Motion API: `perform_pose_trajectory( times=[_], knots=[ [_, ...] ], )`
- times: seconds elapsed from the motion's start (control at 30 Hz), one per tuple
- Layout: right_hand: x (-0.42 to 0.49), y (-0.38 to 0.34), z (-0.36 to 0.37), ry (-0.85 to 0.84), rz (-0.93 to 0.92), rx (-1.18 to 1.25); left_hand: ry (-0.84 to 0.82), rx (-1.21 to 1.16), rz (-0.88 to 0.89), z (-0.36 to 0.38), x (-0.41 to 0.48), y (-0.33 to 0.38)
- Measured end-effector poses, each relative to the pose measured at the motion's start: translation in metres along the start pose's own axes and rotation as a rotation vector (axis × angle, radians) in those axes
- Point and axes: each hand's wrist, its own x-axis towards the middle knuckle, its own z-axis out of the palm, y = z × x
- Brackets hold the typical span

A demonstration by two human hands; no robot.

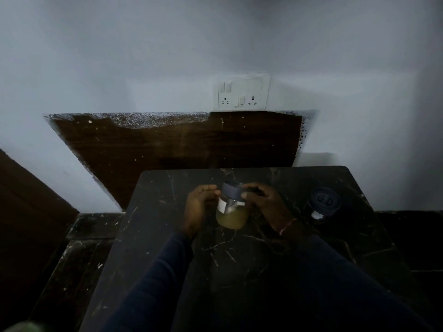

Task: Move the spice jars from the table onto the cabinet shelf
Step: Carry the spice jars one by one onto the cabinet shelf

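Observation:
A glass spice jar [232,216] with yellowish powder and a dark grey lid is held between both hands over the middle of the dark marble table [239,271]. My left hand [199,207] curls round the jar's left side. My right hand [266,204] grips its right side, with the fingers near the lid. A second jar [323,203] with a dark lid stands on the table to the right, apart from my hands. No cabinet shelf is in view.
A brown wooden panel [179,149] leans on the white wall behind the table. A white socket plate [242,93] sits above it. A dark wooden surface [26,212] stands at the left, and dark floor tiles [79,248] lie beside the table.

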Motion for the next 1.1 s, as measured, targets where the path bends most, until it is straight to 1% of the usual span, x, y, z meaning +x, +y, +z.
perform_pose_trajectory(
  times=[0.03, 0.07, 0.13, 0.17, 0.2, 0.23, 0.3, 0.33, 0.4, 0.47, 0.57, 0.6, 0.67, 0.77, 0.8, 0.87, 0.93, 1.0, 1.1],
  knots=[
    [-0.002, -0.008, -0.003, 0.018, -0.027, 0.054, -0.026, -0.096, -0.004, 0.001, -0.004, 0.008],
    [-0.004, -0.016, 0.000, 0.049, -0.038, 0.058, -0.087, -0.163, -0.039, 0.005, -0.006, 0.011],
    [-0.008, -0.012, 0.015, 0.110, -0.001, -0.095, -0.249, -0.270, -0.170, 0.027, -0.018, 0.013],
    [-0.012, -0.004, 0.024, 0.157, 0.022, -0.115, -0.261, -0.301, -0.222, 0.040, -0.026, 0.013],
    [-0.017, 0.000, 0.032, 0.207, 0.027, -0.074, -0.227, -0.314, -0.259, 0.051, -0.028, 0.010],
    [-0.021, 0.003, 0.038, 0.243, 0.014, -0.023, -0.185, -0.273, -0.262, 0.059, -0.030, 0.011],
    [-0.026, 0.001, 0.038, 0.277, 0.022, 0.026, -0.147, -0.169, -0.184, 0.066, -0.030, 0.012],
    [-0.028, -0.004, 0.036, 0.280, 0.042, 0.044, -0.134, -0.151, -0.168, 0.067, -0.030, 0.013],
    [-0.025, -0.016, 0.034, 0.309, 0.017, 0.058, -0.117, -0.150, -0.147, 0.068, -0.028, 0.023],
    [-0.019, -0.026, 0.031, 0.318, 0.018, 0.075, -0.189, -0.162, -0.152, 0.067, -0.027, 0.033],
    [-0.016, -0.031, 0.021, 0.321, 0.051, 0.118, -0.394, -0.207, -0.168, 0.063, -0.030, 0.048],
    [-0.015, -0.033, 0.019, 0.332, 0.059, 0.137, -0.425, -0.227, -0.171, 0.060, -0.030, 0.051],
    [-0.013, -0.036, 0.016, 0.352, 0.082, 0.185, -0.427, -0.199, -0.164, 0.053, -0.025, 0.050],
    [-0.009, -0.039, 0.018, 0.375, 0.128, 0.249, -0.339, -0.083, -0.091, 0.050, -0.024, 0.046],
    [-0.008, -0.037, 0.019, 0.379, 0.114, 0.221, -0.293, -0.046, -0.062, 0.050, -0.024, 0.047],
    [-0.011, -0.039, 0.023, 0.356, 0.054, 0.085, -0.167, -0.005, 0.021, 0.051, -0.026, 0.051],
    [-0.010, -0.039, 0.028, 0.307, 0.027, 0.066, -0.094, 0.040, 0.045, 0.051, -0.022, 0.056],
    [-0.013, -0.043, 0.032, 0.271, 0.023, 0.051, -0.107, 0.091, 0.035, 0.047, -0.019, 0.059],
    [-0.014, -0.048, 0.032, 0.262, 0.047, 0.244, -0.156, 0.046, 0.034, 0.040, -0.017, 0.062]
  ],
)
